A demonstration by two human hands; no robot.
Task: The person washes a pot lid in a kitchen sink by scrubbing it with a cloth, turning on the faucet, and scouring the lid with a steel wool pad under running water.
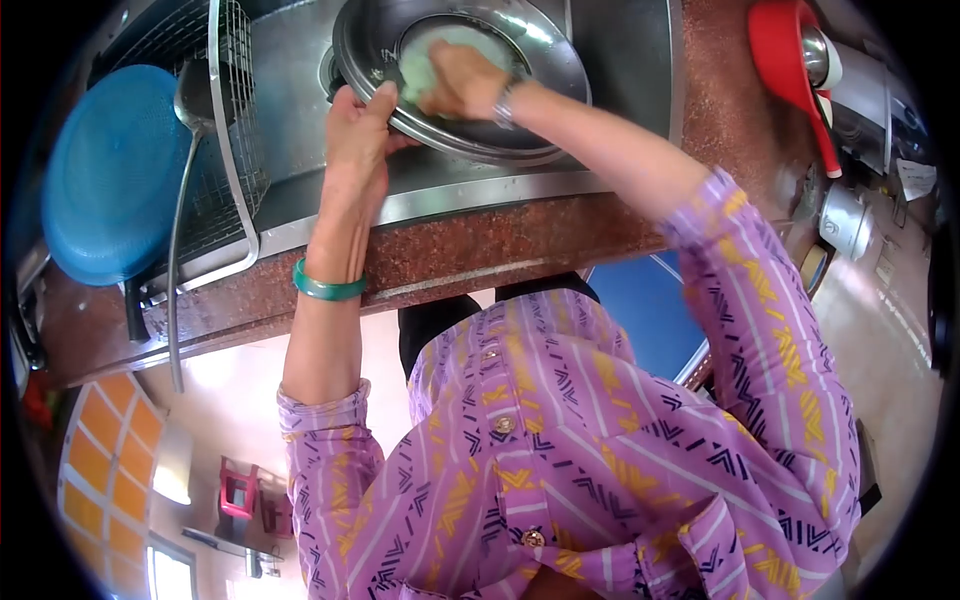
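The left hand (358, 130) pinches the rim of a metal bowl (555, 75) to its right; inside, the blurred right hand (465, 82) touches a pale green wad (414, 72), its grip impossible to tell.

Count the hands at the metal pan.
2: the left hand grips the near-left rim of the metal pan; the right hand, blurred, is inside it. No others show.

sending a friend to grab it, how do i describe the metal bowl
Find the steel sink set into the reddish-brown counter. Over it, the left hand grips the rim of a wide, round metal bowl. Unlike the long-handled ladle at the wire rack, it is broad, with the right hand inside it.
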